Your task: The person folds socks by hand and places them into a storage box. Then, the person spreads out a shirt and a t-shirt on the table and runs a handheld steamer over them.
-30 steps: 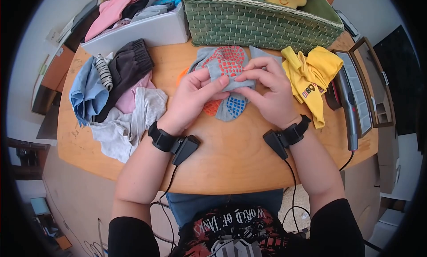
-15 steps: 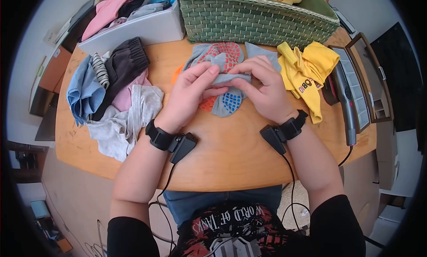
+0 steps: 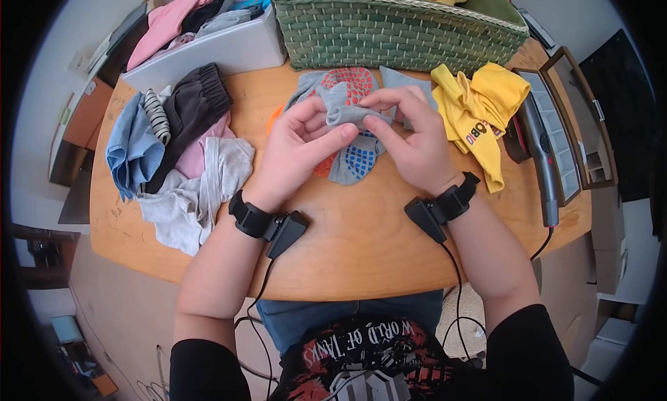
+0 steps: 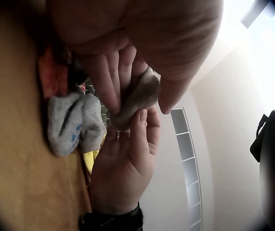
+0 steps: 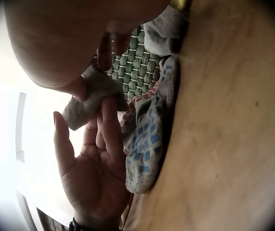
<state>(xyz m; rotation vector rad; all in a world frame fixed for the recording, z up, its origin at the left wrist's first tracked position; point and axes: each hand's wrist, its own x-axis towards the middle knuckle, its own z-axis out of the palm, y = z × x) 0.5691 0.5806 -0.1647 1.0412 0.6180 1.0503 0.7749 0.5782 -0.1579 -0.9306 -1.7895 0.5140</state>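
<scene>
Both hands are at a small grey sock, bunched and folded over, raised above the table. My right hand pinches its right end between thumb and fingers. My left hand has its fingers straight against the fabric, with the thumb extended apart from it in the right wrist view. Beneath the hands lie other grey socks, one with blue grip squares and one with red grip dots. An orange patch of fabric shows beside them.
Left on the table lies a clothes pile. A yellow garment is at right, near a dark corded appliance and a compartment box. Behind stand a white bin of clothes and a green woven basket with soft toys.
The left thumb has come away from the sock and the left fingers have spread. The right hand keeps its pinch while the sock has been folded into a smaller bunch.
</scene>
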